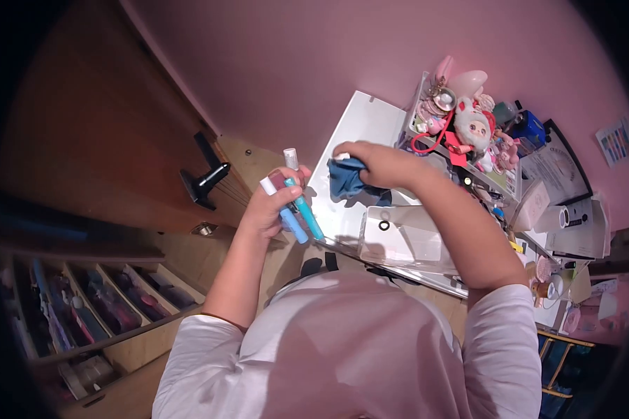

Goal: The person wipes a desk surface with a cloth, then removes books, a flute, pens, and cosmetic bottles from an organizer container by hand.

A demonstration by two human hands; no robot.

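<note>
My left hand (267,208) is closed around several slim tubes, held in front of my body near the desk's left edge. Among them are a teal tube (307,215), a light blue tube (295,228) and one with a pale, clear-looking top (291,158). Whether they are markers or cosmetic tubes, I cannot tell. Over the white desk (356,124), my right hand (374,164) grips a bunched blue cloth (346,179), a little apart from the tubes. A clear plastic box (405,241) lies on the desk below my right forearm.
Toys and trinkets, including a plush doll (475,129), crowd a white organizer (500,183) at the right, against the pink wall. To the left are a wooden door with a black handle (213,174) and an open compartment drawer (112,300) full of items.
</note>
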